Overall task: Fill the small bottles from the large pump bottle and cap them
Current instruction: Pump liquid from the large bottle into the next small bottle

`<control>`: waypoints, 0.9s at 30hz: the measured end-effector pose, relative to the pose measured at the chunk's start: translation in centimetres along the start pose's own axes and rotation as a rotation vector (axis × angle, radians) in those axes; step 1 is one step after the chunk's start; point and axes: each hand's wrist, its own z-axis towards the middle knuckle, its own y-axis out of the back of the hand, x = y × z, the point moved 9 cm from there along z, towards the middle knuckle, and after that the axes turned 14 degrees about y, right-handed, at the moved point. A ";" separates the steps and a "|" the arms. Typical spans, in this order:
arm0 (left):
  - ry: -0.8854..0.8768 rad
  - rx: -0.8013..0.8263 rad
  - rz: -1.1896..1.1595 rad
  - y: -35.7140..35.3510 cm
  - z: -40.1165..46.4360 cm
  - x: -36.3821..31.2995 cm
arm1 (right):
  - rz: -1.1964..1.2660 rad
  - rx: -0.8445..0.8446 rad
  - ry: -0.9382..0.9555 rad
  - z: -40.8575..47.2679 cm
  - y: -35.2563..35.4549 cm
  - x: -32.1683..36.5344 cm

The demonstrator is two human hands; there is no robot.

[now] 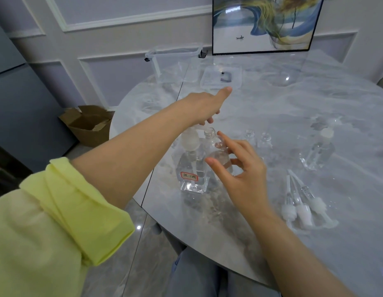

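The large pump bottle (pixel 191 179) is clear and square with a red-edged label and a white pump head. It stands near the table's left edge. My left hand (pixel 204 106) reaches over it, fingers curled down on the pump head and thumb sticking out. A small open bottle (pixel 215 150), partly filled with clear liquid, sits right beside the pump spout. My right hand (pixel 242 170) holds it between thumb and index finger. Two empty small bottles (pixel 258 139) stand uncapped to the right. Further right stands a bottle with a white cap (pixel 321 151). Several white pump caps (pixel 299 207) with tubes lie flat.
On the round marble table (pixel 272 108) a clear plastic bin (pixel 175 61) and a clear lid (pixel 220 79) sit at the back. A framed picture (pixel 265 24) leans on the wall. A cardboard box (pixel 89 123) stands on the floor to the left.
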 end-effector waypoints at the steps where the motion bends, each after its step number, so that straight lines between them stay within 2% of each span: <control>1: 0.003 0.006 0.018 -0.2 0.0 0.0 | 0.004 0.001 -0.003 0.0 0.0 -0.1; 7: -0.021 -0.010 0.014 0.0 0.0 -0.3 | 0.011 -0.004 0.012 -0.1 0.0 0.0; 11: 0.002 0.047 0.056 -0.6 -0.1 0.1 | -0.011 0.007 0.016 -0.1 -0.1 0.0; 15: -0.020 0.014 0.004 -0.1 0.0 -0.2 | -0.001 -0.002 0.019 0.0 0.0 0.0; 27: 0.014 0.105 0.012 -0.8 -0.1 0.0 | 0.002 -0.002 0.007 0.0 0.2 -0.1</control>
